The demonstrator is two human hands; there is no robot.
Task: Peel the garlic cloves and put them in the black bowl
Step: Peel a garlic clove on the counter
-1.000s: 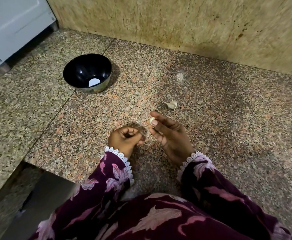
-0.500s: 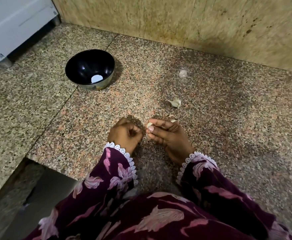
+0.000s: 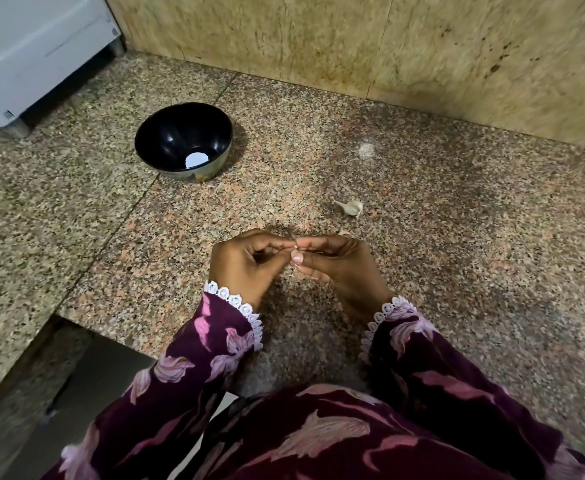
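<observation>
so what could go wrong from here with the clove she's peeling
The garlic clove is tiny and pinched only by the fingertips of the left hand and right hand, so it might slip onto the speckled counter. The black bowl sits well away, so carrying it there risks a drop.

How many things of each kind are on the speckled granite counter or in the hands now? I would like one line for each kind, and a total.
Black round bowl: 1
Unpeeled pale garlic clove lying on the counter: 1
Small garlic clove pinched between both hands: 1
Total: 3
</observation>
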